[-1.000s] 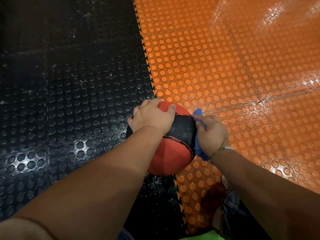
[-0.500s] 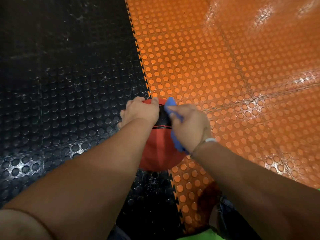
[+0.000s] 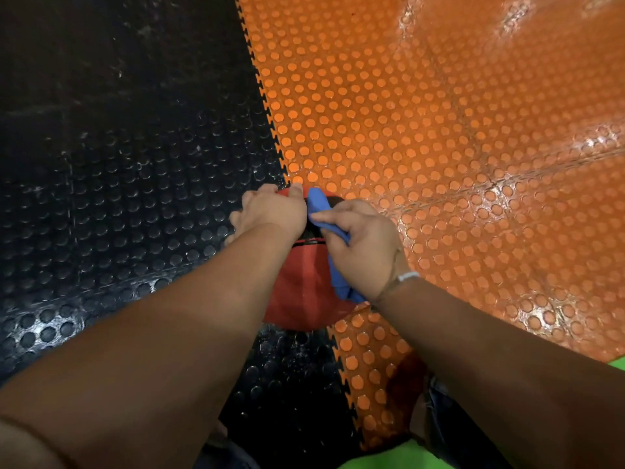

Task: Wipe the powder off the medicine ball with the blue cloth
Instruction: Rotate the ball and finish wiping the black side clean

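A red and black medicine ball (image 3: 301, 292) rests on the floor where the black and orange mats join. My left hand (image 3: 270, 211) grips the ball's upper left side, fingers curled over its top. My right hand (image 3: 362, 245) presses a bunched blue cloth (image 3: 319, 206) against the ball's top right; the cloth's other end (image 3: 341, 289) hangs out below the palm. Both hands hide most of the black panel, and no powder is visible on the exposed red part.
Studded black mats (image 3: 118, 198) cover the floor on the left and studded orange mats (image 3: 439, 147) on the right, joined by a toothed seam. My knees in dark jeans (image 3: 436, 418) and a bright green edge (image 3: 389, 462) lie at the bottom.
My right hand with the cloth has slid from the ball's right side up over its top toward my left hand. The left hand keeps its hold on the ball.
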The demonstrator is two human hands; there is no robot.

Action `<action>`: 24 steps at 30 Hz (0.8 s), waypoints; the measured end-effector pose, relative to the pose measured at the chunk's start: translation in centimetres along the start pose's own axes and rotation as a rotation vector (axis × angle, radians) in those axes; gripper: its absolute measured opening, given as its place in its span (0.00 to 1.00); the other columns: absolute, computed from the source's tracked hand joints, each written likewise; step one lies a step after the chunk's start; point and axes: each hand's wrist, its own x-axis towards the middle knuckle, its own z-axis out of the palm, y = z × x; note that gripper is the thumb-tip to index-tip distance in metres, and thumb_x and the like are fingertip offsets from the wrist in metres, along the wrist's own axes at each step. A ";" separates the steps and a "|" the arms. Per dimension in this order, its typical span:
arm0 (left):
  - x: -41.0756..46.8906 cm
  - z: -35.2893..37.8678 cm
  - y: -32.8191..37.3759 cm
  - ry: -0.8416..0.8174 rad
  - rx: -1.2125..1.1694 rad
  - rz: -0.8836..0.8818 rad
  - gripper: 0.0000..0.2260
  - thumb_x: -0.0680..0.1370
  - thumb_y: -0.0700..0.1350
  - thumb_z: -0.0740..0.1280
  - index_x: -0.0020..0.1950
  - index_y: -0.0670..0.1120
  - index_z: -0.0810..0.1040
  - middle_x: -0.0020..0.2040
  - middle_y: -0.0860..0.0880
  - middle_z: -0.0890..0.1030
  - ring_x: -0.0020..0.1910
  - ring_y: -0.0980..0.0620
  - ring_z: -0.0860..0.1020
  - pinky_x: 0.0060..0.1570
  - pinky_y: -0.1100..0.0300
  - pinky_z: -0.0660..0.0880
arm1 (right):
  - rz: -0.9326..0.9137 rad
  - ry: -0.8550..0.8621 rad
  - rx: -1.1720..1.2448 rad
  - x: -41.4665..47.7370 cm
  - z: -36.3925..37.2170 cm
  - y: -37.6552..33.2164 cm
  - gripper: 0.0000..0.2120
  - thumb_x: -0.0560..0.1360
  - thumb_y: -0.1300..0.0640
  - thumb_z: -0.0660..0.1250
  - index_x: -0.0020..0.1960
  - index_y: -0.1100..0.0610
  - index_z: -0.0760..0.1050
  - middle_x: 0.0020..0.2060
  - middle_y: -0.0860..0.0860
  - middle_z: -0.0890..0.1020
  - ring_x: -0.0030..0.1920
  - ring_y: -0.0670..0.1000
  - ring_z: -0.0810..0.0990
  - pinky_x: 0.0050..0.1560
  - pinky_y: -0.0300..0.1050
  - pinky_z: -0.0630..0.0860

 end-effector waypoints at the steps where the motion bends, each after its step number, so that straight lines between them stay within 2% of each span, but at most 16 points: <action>1: 0.0 0.0 -0.1 -0.007 0.009 0.016 0.25 0.77 0.65 0.52 0.71 0.58 0.66 0.72 0.50 0.64 0.69 0.40 0.62 0.67 0.42 0.61 | -0.013 0.015 -0.020 -0.2 -0.2 1.0 0.12 0.70 0.63 0.65 0.51 0.57 0.82 0.47 0.54 0.80 0.45 0.52 0.78 0.50 0.37 0.72; 3: 0.1 0.0 -0.3 -0.018 0.008 0.039 0.24 0.78 0.65 0.51 0.71 0.60 0.66 0.72 0.51 0.64 0.69 0.40 0.62 0.67 0.40 0.61 | 0.123 0.027 -0.088 -0.1 -1.3 3.6 0.12 0.72 0.62 0.64 0.53 0.56 0.81 0.50 0.55 0.80 0.48 0.54 0.79 0.50 0.36 0.70; 5: 0.2 -0.1 -0.3 -0.020 0.003 0.048 0.22 0.78 0.64 0.50 0.71 0.62 0.66 0.72 0.52 0.66 0.69 0.40 0.62 0.66 0.40 0.62 | 0.431 -0.095 -0.125 0.0 -2.6 5.9 0.12 0.76 0.60 0.63 0.57 0.53 0.79 0.55 0.54 0.80 0.51 0.53 0.77 0.48 0.35 0.67; 7: 0.6 0.0 -0.5 -0.009 0.002 0.061 0.22 0.78 0.64 0.50 0.70 0.62 0.67 0.71 0.52 0.68 0.68 0.41 0.64 0.66 0.41 0.63 | 0.608 -0.150 -0.091 0.1 -3.4 7.4 0.13 0.78 0.59 0.60 0.60 0.52 0.76 0.54 0.55 0.80 0.47 0.52 0.76 0.43 0.37 0.66; 9: 1.2 0.0 -0.9 0.002 -0.011 0.066 0.22 0.78 0.64 0.50 0.69 0.62 0.69 0.69 0.51 0.70 0.67 0.41 0.66 0.65 0.42 0.64 | 0.605 -0.099 -0.079 0.6 -3.8 7.8 0.10 0.79 0.57 0.58 0.58 0.54 0.74 0.38 0.53 0.79 0.36 0.52 0.74 0.36 0.40 0.66; 11: 1.8 -0.1 -1.3 0.010 -0.052 0.055 0.22 0.78 0.64 0.50 0.68 0.61 0.70 0.68 0.50 0.71 0.66 0.42 0.68 0.64 0.44 0.66 | 0.580 -0.074 -0.072 1.6 -4.0 7.5 0.06 0.79 0.56 0.57 0.52 0.54 0.71 0.31 0.50 0.72 0.31 0.50 0.70 0.36 0.42 0.64; 14: 1.9 -0.4 -2.4 0.014 -0.135 0.037 0.22 0.77 0.63 0.51 0.68 0.60 0.71 0.68 0.49 0.72 0.65 0.42 0.69 0.65 0.45 0.67 | 0.535 -0.147 -0.106 3.3 -4.7 6.6 0.05 0.79 0.57 0.57 0.44 0.54 0.69 0.35 0.52 0.73 0.39 0.53 0.71 0.41 0.43 0.65; 16: 1.6 -0.7 -3.4 0.035 -0.180 0.054 0.21 0.78 0.61 0.52 0.68 0.59 0.72 0.69 0.49 0.72 0.66 0.42 0.69 0.66 0.46 0.66 | 0.517 -0.222 -0.025 4.0 -5.2 5.1 0.10 0.78 0.59 0.57 0.38 0.53 0.67 0.35 0.51 0.72 0.39 0.51 0.70 0.38 0.43 0.64; 18: 1.2 -1.2 -4.5 0.069 -0.188 0.137 0.19 0.81 0.56 0.52 0.68 0.57 0.72 0.70 0.51 0.70 0.67 0.45 0.69 0.67 0.49 0.65 | 0.541 -0.237 0.241 4.1 -5.1 3.1 0.11 0.77 0.59 0.59 0.36 0.53 0.67 0.33 0.51 0.70 0.35 0.49 0.68 0.34 0.43 0.63; 20: 0.5 -1.5 -5.4 0.084 -0.204 0.269 0.17 0.82 0.50 0.53 0.68 0.54 0.73 0.72 0.52 0.68 0.70 0.49 0.67 0.70 0.54 0.61 | 0.598 -0.224 0.610 3.6 -4.2 1.1 0.09 0.77 0.56 0.60 0.38 0.53 0.70 0.32 0.50 0.74 0.33 0.47 0.71 0.33 0.41 0.66; 21: 0.0 -1.5 -5.7 0.069 -0.223 0.312 0.17 0.82 0.48 0.53 0.68 0.52 0.73 0.72 0.52 0.69 0.70 0.51 0.66 0.69 0.59 0.60 | 0.623 -0.235 0.708 3.2 -3.4 0.2 0.09 0.78 0.53 0.60 0.39 0.53 0.72 0.30 0.48 0.76 0.31 0.46 0.73 0.32 0.40 0.68; 22: -0.5 -1.4 -6.2 0.047 -0.240 0.337 0.17 0.82 0.47 0.54 0.69 0.52 0.73 0.71 0.52 0.70 0.70 0.52 0.67 0.68 0.61 0.59 | 0.633 -0.247 0.710 2.8 -2.6 -0.6 0.10 0.78 0.49 0.60 0.40 0.52 0.73 0.28 0.47 0.77 0.29 0.45 0.74 0.32 0.39 0.69; 24: -1.2 -0.9 -7.0 0.042 -0.241 0.384 0.17 0.81 0.50 0.56 0.69 0.52 0.72 0.72 0.52 0.70 0.70 0.52 0.66 0.71 0.59 0.59 | 0.627 -0.188 0.503 1.7 -1.0 -1.8 0.11 0.75 0.43 0.62 0.42 0.50 0.74 0.30 0.46 0.77 0.33 0.47 0.75 0.39 0.42 0.72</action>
